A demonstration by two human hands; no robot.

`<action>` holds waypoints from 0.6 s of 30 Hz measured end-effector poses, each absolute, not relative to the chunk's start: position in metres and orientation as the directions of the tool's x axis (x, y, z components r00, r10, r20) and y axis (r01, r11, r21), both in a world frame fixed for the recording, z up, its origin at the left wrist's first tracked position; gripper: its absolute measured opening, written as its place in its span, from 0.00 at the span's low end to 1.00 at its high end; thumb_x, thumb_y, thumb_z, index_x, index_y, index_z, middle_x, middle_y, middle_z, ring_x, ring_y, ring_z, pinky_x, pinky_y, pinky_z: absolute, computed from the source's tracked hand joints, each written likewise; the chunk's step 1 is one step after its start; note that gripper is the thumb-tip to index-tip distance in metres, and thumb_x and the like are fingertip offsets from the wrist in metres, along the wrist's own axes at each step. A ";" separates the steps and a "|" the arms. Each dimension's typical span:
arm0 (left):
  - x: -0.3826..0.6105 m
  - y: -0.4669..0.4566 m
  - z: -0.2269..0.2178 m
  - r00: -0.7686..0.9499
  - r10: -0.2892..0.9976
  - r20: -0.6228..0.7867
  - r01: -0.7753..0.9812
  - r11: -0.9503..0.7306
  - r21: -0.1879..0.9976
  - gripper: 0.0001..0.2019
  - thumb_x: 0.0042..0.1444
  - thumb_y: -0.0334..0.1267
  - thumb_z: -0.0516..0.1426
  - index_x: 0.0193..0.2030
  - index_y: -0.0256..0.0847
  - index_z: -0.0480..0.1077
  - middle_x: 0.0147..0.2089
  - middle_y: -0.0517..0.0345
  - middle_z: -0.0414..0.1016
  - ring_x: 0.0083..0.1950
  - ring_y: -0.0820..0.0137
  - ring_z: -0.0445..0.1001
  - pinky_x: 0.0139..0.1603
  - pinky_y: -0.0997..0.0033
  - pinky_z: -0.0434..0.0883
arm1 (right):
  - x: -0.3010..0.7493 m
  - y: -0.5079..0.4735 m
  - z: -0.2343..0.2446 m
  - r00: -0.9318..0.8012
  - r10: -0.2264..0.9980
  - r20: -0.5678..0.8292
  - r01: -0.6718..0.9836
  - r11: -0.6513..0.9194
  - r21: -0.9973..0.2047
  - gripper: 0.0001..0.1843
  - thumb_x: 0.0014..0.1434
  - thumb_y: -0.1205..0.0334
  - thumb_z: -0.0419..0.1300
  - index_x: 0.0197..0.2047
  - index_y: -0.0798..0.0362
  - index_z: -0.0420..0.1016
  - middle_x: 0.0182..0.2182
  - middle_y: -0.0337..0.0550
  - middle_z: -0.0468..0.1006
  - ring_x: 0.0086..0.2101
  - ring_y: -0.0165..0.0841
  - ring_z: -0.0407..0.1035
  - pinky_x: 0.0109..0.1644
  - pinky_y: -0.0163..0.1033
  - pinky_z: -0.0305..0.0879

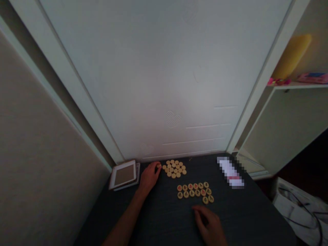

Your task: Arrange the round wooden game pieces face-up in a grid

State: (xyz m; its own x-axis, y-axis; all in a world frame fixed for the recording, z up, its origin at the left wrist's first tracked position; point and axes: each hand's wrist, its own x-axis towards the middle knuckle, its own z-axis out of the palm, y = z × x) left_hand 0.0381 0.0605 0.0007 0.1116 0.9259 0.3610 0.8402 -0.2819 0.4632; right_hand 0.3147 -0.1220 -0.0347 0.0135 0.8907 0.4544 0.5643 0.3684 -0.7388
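My left hand (150,176) is at the back left of the dark table, thumb and fingers pinched on a round wooden Chinese chess piece (159,166). Just right of it lies a loose cluster of plain-faced Chinese chess pieces (175,169), their markings not showing. Nearer to me, several pieces with red or dark characters (191,190) lie face up in two rows, with a short third row at the right end. Below those rows my right hand (208,223) rests low, its fingers curled and thumb close to the forefinger; no piece shows in it.
Flat framed items (124,174) are stacked at the table's left edge. A blurred-out pale object (230,172) lies at the right. The dark table (164,218) meets a white panel (164,85) behind. A white box with cables (297,208) stands low on the right.
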 end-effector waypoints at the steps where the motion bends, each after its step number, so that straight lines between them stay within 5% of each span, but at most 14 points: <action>1: 0.041 0.053 0.003 0.116 0.924 0.363 0.823 -0.294 0.485 0.11 0.65 0.38 0.53 0.52 0.45 0.72 0.51 0.53 0.80 0.51 0.61 0.78 0.53 0.61 0.73 | 0.314 -0.123 -0.033 0.019 0.895 0.446 0.562 0.359 -0.745 0.15 0.68 0.52 0.55 0.43 0.46 0.82 0.36 0.43 0.86 0.35 0.39 0.82 0.40 0.37 0.80; 5: 0.059 0.006 0.015 0.160 0.921 0.355 0.739 -0.350 0.575 0.12 0.63 0.40 0.55 0.53 0.47 0.73 0.53 0.57 0.79 0.47 0.65 0.79 0.45 0.68 0.77 | 0.311 -0.123 -0.028 0.010 0.900 0.435 0.551 0.358 -0.754 0.13 0.68 0.54 0.55 0.46 0.47 0.80 0.38 0.44 0.86 0.36 0.38 0.82 0.42 0.38 0.80; 10: 0.086 -0.058 0.024 0.155 0.966 0.206 0.399 -0.252 0.882 0.13 0.59 0.41 0.60 0.50 0.47 0.76 0.51 0.54 0.81 0.45 0.63 0.80 0.44 0.67 0.77 | 0.302 -0.120 -0.024 -0.051 0.862 0.505 0.539 0.449 -0.712 0.13 0.66 0.63 0.55 0.53 0.46 0.75 0.44 0.46 0.82 0.44 0.38 0.79 0.49 0.40 0.78; 14: 0.100 -0.089 0.017 0.199 0.979 0.052 0.258 -0.104 0.961 0.14 0.59 0.43 0.62 0.50 0.44 0.77 0.46 0.52 0.83 0.42 0.63 0.81 0.45 0.66 0.77 | 0.290 -0.120 -0.023 -0.134 0.836 0.532 0.531 0.514 -0.674 0.19 0.63 0.69 0.56 0.55 0.45 0.72 0.52 0.48 0.76 0.52 0.40 0.74 0.56 0.44 0.74; 18: 0.108 -0.102 0.005 0.242 0.970 0.012 0.164 -0.053 0.985 0.12 0.60 0.45 0.62 0.47 0.43 0.77 0.45 0.51 0.84 0.45 0.62 0.81 0.47 0.67 0.77 | 0.282 -0.122 -0.029 -0.187 0.835 0.517 0.509 0.533 -0.676 0.19 0.60 0.72 0.56 0.52 0.45 0.73 0.50 0.47 0.75 0.50 0.38 0.75 0.55 0.41 0.75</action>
